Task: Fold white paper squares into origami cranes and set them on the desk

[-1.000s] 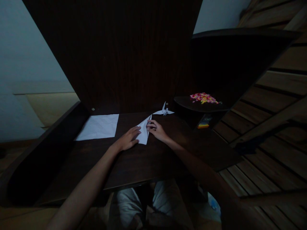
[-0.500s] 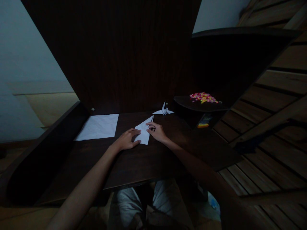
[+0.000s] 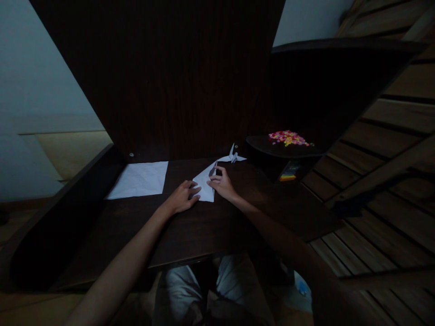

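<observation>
A white sheet of folded paper (image 3: 206,193) lies on the dark desk in front of me, narrowing to a point at its far right. My left hand (image 3: 183,197) holds its left side against the desk, thumb and fingertips on the paper. At the right edge, my right hand (image 3: 222,184) has its thumb and fingers closed on a raised flap, which partly shades the fold beneath. Just beyond the tip sits a white origami crane (image 3: 233,157) with its wings spread.
White paper (image 3: 139,179) lies flat at the desk's left, beside the raised side panel (image 3: 68,213). A corner shelf (image 3: 261,144) on the right carries a heap of small pink, red and yellow pieces (image 3: 288,138). The tall back panel (image 3: 170,81) borders the desk.
The folded paper has shifted slightly away from me and to the right, its tip now near the crane. My right hand's fingers have lifted and spread more along the flap.
</observation>
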A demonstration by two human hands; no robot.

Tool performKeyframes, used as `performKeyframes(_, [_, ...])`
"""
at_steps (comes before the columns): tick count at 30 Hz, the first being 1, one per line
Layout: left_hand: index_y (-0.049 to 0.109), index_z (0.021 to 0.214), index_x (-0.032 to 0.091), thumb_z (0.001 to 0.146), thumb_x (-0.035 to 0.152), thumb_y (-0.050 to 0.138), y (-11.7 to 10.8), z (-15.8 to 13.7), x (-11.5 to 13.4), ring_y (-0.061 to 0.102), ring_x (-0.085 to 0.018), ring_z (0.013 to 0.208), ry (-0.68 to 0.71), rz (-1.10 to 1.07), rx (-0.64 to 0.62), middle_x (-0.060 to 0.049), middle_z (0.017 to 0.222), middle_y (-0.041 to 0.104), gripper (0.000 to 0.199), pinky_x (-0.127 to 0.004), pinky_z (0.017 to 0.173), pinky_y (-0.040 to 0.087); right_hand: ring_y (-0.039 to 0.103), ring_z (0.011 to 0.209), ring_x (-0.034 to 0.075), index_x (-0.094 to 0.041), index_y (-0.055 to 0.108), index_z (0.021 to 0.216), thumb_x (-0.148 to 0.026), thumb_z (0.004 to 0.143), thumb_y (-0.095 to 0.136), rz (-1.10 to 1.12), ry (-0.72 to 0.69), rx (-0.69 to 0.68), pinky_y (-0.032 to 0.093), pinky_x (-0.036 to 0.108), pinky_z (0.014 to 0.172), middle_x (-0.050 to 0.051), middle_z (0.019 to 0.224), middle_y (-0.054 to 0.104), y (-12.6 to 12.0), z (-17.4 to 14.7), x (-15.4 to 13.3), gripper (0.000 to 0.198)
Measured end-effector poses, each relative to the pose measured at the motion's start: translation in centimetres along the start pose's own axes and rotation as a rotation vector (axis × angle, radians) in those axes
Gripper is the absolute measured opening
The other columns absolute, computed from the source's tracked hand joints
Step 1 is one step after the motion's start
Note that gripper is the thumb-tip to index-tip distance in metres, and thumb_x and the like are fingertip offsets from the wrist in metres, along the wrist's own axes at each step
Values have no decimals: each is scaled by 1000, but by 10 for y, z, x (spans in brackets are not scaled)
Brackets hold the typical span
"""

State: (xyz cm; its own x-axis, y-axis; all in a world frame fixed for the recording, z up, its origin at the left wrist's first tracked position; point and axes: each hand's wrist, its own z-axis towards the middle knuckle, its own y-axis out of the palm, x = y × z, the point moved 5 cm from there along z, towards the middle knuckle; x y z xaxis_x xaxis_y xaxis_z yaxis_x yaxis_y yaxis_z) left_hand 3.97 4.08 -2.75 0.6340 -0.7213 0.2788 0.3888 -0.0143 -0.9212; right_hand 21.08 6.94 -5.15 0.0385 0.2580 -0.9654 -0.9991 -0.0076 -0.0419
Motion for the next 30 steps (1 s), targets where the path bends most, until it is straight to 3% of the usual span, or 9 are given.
performKeyframes(4, [54, 121, 15, 84, 37, 51, 0, 0, -5, 53, -27, 110, -76, -69, 53, -12, 117, 58, 43, -43, 99, 40, 67, 79, 17, -25, 25, 135, -21, 65, 70, -59, 28, -118, 55, 33, 73, 2, 89, 66, 6, -3, 3, 83])
performKeyframes(7, [42, 132, 13, 79, 42, 58, 0, -1, -10, 52, -30, 114, -135, -120, 105, -16, 128, 52, 62, -44, 100, 40, 67, 86, 21, -22, 25, 140, -19, 66, 71, -247, -3, -193, 54, 37, 78, 7, 98, 67, 7, -7, -2, 87])
performKeyframes(12, [16, 146, 11, 77, 48, 60, 1, -2, -15, 41, -31, 129, -145, -154, 100, -20, 148, 29, 89, -43, 105, 34, 62, 103, 25, -15, 55, 123, -23, 73, 67, -589, -194, -405, 48, 39, 91, 12, 112, 65, 18, -15, -17, 52])
performKeyframes(15, [12, 147, 14, 77, 55, 59, 1, -3, -17, 32, -31, 134, -129, -158, 72, -19, 150, 27, 94, -44, 107, 30, 57, 112, 24, -16, 57, 123, -27, 81, 61, -685, -331, -522, 43, 38, 98, 12, 122, 61, 26, -20, -24, 44])
performKeyframes(18, [9, 148, 17, 74, 60, 59, 2, -4, -21, 34, -32, 133, -132, -150, 39, -18, 149, 29, 99, -46, 106, 30, 50, 121, 23, -17, 54, 128, -33, 84, 57, -761, -396, -623, 37, 37, 104, 11, 130, 56, 30, -25, -26, 46])
performKeyframes(21, [11, 148, 16, 75, 63, 56, 1, -5, -22, 42, -31, 127, -146, -130, 12, -18, 145, 36, 98, -45, 103, 34, 51, 120, 25, -19, 56, 126, -41, 86, 53, -870, -394, -708, 38, 39, 103, 10, 129, 58, 31, -29, -25, 45])
performKeyframes(24, [23, 146, 13, 76, 65, 54, 1, -5, -19, 44, -30, 123, -100, -82, -20, -17, 143, 40, 92, -44, 102, 35, 54, 117, 26, -21, 57, 125, -48, 87, 50, -916, -392, -767, 39, 40, 100, 10, 127, 59, 31, -34, -27, 48])
performKeyframes(28, [43, 137, 14, 88, 58, 40, 1, -4, -17, 41, -28, 125, -52, 8, -47, -14, 140, 46, 66, -45, 105, 31, 49, 123, 27, -19, 58, 123, -50, 82, 56, -922, -407, -766, 34, 42, 103, 11, 132, 55, 26, -33, -30, 51])
performKeyframes(30, [48, 134, 16, 93, 52, 31, 2, -4, -18, 41, -27, 126, -52, 36, -62, -12, 140, 46, 58, -44, 106, 30, 50, 120, 26, -19, 64, 113, -43, 80, 61, -895, -420, -739, 35, 40, 103, 10, 128, 58, 18, -28, -33, 41])
